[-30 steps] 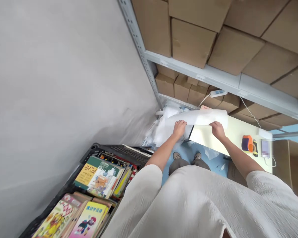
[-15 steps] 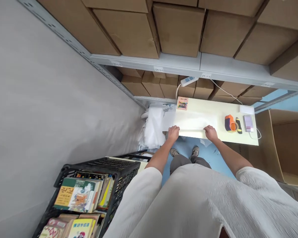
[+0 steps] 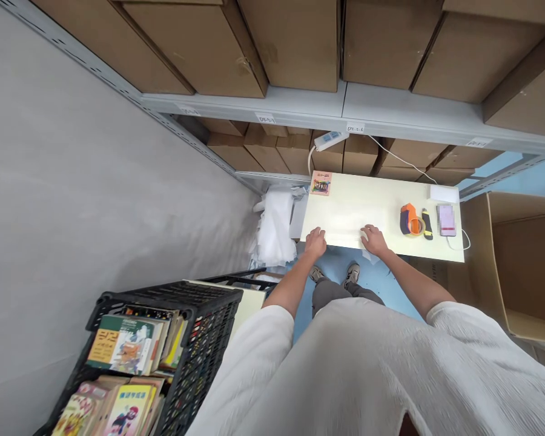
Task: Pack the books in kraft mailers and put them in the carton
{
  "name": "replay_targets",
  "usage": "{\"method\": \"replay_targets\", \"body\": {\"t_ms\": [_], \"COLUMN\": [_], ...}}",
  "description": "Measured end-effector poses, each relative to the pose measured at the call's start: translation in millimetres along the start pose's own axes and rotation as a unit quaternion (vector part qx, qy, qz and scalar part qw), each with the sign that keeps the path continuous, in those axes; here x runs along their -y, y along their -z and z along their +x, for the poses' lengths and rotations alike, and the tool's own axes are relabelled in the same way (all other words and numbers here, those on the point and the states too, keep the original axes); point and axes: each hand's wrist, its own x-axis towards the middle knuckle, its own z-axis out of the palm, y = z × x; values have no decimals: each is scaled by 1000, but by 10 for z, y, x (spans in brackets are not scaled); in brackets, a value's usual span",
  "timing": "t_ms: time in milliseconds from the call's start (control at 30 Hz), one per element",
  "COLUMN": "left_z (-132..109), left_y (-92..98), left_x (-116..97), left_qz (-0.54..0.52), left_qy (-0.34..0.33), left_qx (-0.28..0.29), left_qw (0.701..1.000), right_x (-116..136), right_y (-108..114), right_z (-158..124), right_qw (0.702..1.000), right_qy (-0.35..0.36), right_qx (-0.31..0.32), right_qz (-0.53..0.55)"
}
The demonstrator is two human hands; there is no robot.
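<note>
At the front edge of the cream table (image 3: 386, 242), my left hand (image 3: 316, 243) rests near the left corner with its fingers curled together. My right hand (image 3: 373, 240) is farther right on the same edge, its fingers bent. Between them lies a faint, thin pale strip; what my fingertips grip is too small to tell. A small pink picture booklet (image 3: 321, 183) lies at the back left corner. To the right are an orange and purple tape dispenser (image 3: 409, 219), a black and yellow cutter (image 3: 427, 224) and a phone (image 3: 446, 219).
Shelves with brown cartons (image 3: 381, 45) stand beyond the table. White wrapping material (image 3: 275, 227) is heaped at its left. A black crate (image 3: 209, 327) of books sits at the lower left, and a large open carton (image 3: 476, 260) at the right. A power strip (image 3: 330, 141) hangs behind.
The translucent sheet stretched across the table and past its left edge no longer shows there. My right hand has moved slightly closer to my left. The view has shifted.
</note>
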Motion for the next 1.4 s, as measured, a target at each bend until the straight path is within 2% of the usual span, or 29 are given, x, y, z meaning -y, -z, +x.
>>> {"method": "replay_targets", "body": {"t_ms": [200,300,433,567,700,800,900,1033,1200,1400], "left_z": [125,218,296,341,479,650,830,1064,1354,1565], "left_y": [-49,-90,-96,-8,157,279,364,430,475,455], "left_x": [-125,-96,-20,66,169,263,360,470,559,637], "left_qz": [-10,-15,-8,1,-3,-15,-30,-43,-38,-10], "left_qy": [2,8,13,-7,-34,-43,-43,-50,-73,-85], "left_qx": [33,59,89,93,60,32,19,22,37,70], "left_qw": [999,998,996,996,998,998,998,998,996,994], "right_x": [18,13,28,79,195,341,533,808,1076,1245], "right_y": [-50,-91,-106,-54,42,88,87,58,52,50], "right_z": [103,85,43,84,246,463,778,1280,1845,2276], "right_qw": [997,994,994,994,991,990,981,943,903,858], "right_qy": [-20,-36,-47,-70,-109,-133,-164,-228,-252,-265], "right_qx": [65,94,96,81,73,46,16,1,-19,-38], "right_qz": [-29,-33,-32,-25,-8,23,103,242,347,438]}}
